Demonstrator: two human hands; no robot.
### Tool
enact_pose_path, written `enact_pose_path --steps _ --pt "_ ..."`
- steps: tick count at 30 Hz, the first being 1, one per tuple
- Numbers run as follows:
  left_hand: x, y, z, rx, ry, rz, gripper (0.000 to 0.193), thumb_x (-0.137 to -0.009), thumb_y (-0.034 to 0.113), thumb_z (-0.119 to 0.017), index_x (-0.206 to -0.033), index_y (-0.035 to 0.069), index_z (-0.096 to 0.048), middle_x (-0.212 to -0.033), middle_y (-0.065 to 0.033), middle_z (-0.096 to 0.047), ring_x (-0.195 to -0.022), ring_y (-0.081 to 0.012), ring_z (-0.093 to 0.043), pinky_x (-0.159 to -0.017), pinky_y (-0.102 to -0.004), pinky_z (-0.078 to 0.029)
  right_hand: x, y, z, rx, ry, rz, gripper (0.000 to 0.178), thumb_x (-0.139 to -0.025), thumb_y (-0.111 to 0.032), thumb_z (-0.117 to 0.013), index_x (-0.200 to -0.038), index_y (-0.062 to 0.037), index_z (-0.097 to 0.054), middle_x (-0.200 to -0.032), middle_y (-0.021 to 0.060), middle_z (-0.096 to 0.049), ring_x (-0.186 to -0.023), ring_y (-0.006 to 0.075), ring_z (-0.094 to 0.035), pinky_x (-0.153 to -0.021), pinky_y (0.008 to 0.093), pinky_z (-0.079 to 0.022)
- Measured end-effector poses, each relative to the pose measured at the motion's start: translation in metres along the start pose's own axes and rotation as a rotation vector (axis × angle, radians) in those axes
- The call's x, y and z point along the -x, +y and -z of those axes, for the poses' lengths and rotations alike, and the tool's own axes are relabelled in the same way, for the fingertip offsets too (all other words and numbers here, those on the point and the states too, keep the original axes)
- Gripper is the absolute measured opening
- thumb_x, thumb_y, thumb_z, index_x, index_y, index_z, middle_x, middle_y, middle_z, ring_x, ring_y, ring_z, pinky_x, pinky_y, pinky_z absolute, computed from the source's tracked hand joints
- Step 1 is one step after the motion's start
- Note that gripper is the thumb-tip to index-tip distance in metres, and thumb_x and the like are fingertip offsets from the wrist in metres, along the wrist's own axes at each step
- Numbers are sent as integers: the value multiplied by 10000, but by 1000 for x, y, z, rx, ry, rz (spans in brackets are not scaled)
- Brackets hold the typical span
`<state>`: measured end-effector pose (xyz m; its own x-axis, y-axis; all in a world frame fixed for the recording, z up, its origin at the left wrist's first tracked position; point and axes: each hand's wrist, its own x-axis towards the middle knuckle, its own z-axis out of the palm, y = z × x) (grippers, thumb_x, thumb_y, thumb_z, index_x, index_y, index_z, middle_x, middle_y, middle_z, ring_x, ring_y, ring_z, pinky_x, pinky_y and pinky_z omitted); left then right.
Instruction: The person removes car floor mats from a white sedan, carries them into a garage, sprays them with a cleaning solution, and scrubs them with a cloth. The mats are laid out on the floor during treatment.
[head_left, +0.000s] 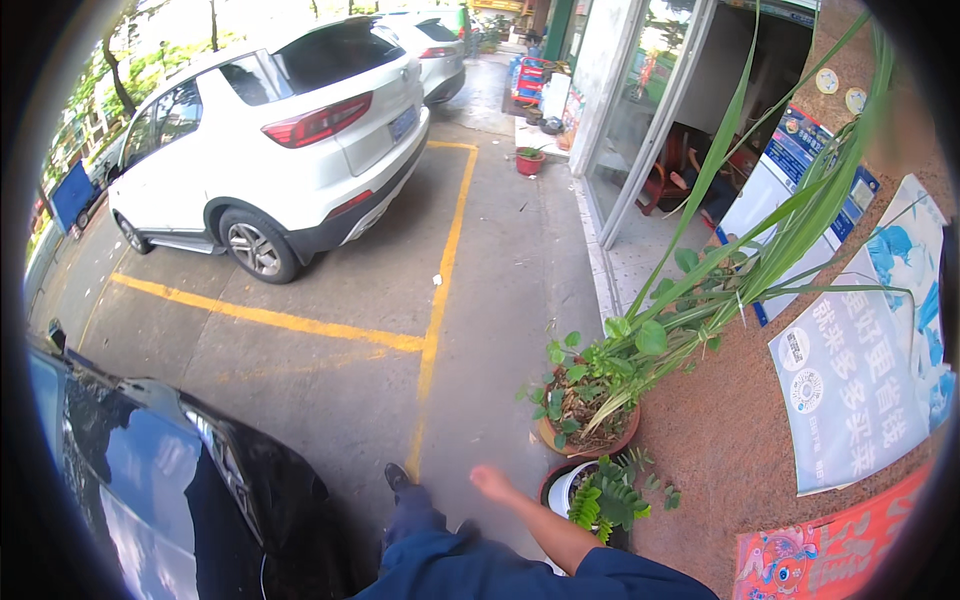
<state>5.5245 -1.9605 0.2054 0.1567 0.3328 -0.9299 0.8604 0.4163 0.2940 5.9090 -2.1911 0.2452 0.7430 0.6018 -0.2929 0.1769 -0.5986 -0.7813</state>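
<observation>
Over grey pavement (515,300): right hand (490,484), fingers blurred, cannot tell if clenched or released | just right of it: white pot (561,492), leafy dark-green plant (610,506) | left: black car (285,500) | beyond: terracotta pot (632,430), long grass blades (772,255) | right wall (680,440): pale poster (840,405), white lettering, round code (807,391) | farther: yellow bay lines (430,343), white SUV (310,175)

Outdoor walkway: grey concrete floor (520,250), yellow painted lines (460,210) at left. Rough reddish-brown wall (690,430) at right; pale blue poster (845,385) on it, red banner (830,545) nearer. Farther along, glass door (640,100) beside dim interior (745,55); reddish-brown chair (655,185) inside. Bright daylight, trees (118,70) far left. White car (330,165) parked left.
</observation>
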Motion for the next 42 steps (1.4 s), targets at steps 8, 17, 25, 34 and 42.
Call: enact_pose_path --steps 8,17,25,34,42 --pt "-113 262 -3 -84 -202 -53 150 -783 190 -546 -848 56 -561 -631 -63 -555 -500 -184 -541 -450 -321 -445 -85 87 46 279 -135 -283 223 -826 -266 -443 -873 -73 -545 -710 82 -547 -595 187 -547 -550 330 -456" --pt "-197 586 26 -117 -17 -363 90 -758 129 -553 -778 43 -540 -587 -46 -519 -435 -157 -506 -354 -293 -399 -209 15 180 -948 399 -613 190 -844 -203 -479 -858 -32 -560 -735 71 -582 -621 179 -577 -584 304 -493" --pt "-206 757 -77 -6 -164 -396 184 -807 185 -532 -942 73 -478 -767 -96 -559 -642 -241 -568 -528 -385 -470 -331 -174 503 -1050 765 963 560 -660 -581 -562 -472 -91 -367 -429 -11 -335 -383 117 -293 -396 264 -214" --pt "-157 893 -236 -163 -139 -182 162 -798 186 -539 -901 68 -497 -721 -77 -547 -597 -219 -548 -492 -352 -457 -337 -263 734 -75 586 1780 518 -708 -503 -610 -528 -39 -466 -480 3 -436 -358 86 -367 -361 197 -239" --pt "-198 1038 -356 -373 -167 -126 139 -791 182 -540 -856 64 -505 -666 -58 -533 -533 -188 -523 -451 -317 -441 -389 -211 814 77 759 1615 400 -757 -325 -632 -535 -18 -506 -489 25 -467 -356 88 -386 -353 184 -255"
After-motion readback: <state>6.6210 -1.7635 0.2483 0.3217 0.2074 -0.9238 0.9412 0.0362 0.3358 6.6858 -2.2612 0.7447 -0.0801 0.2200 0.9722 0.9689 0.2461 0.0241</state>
